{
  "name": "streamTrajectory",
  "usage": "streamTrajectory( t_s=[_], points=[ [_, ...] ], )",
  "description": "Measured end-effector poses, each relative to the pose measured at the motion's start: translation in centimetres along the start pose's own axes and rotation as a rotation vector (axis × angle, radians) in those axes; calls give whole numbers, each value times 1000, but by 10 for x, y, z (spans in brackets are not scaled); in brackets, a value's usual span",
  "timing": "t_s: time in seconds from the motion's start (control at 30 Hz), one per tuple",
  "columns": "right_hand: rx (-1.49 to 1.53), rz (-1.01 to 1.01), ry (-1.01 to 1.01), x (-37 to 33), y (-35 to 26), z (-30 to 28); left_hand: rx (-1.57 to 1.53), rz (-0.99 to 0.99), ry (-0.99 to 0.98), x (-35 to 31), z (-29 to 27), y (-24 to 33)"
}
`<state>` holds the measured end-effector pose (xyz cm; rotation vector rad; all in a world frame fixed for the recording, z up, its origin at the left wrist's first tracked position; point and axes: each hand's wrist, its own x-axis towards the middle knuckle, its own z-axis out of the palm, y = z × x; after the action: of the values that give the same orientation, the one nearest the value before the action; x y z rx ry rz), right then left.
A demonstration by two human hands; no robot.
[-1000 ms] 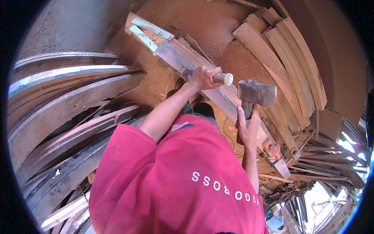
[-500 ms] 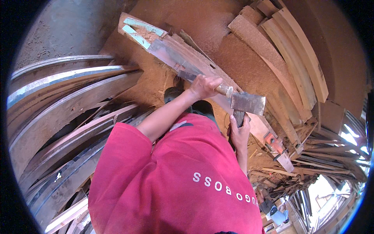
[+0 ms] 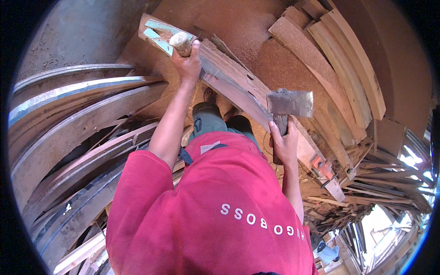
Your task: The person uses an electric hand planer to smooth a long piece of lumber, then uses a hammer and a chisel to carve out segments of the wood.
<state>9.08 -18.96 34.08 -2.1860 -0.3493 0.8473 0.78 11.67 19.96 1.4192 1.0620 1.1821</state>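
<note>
Clasping a wooden handle (image 3: 181, 43) (right hand (image 3: 286, 141) clutches hammer (image 3: 290, 103)), left hand (image 3: 187, 68) hovers over timber (image 3: 234, 93), sawdust (image 3: 256, 55) coating floor (image 3: 286, 80).

Left head fisheye, wide; looks steeply down over wearer's red shirt (image 3: 206, 183); left hand (image 3: 187, 68), right hand (image 3: 285, 144) fairly close; rim bends edges.

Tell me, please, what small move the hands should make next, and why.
Probably bring the hammer left toward the chisel: the left hand holds the chisel over the beam, handle end up, while the right hand holds the hammer apart, off to the right. Whether the chisel's tip touches the beam is hidden.
</note>
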Motion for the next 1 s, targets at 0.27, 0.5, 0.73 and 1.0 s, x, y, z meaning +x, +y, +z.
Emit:
streamTrajectory(
  t_s=[0.27, 0.5, 0.73, 1.0],
  points=[
    [-324, -314, -36, 38, -33, 12, 127, -28, -16, 0, 0, 3],
    [-257, -479, -178, 59, -103, 24, 69, 17, -63, 1, 2, -17],
    [-247, -664, -234, 74, -129, 34, 8, 92, -14, -8, 6, -16],
    [-274, -778, -274, 83, -148, 42, -4, 132, -44, -8, 8, -25]
  ],
)
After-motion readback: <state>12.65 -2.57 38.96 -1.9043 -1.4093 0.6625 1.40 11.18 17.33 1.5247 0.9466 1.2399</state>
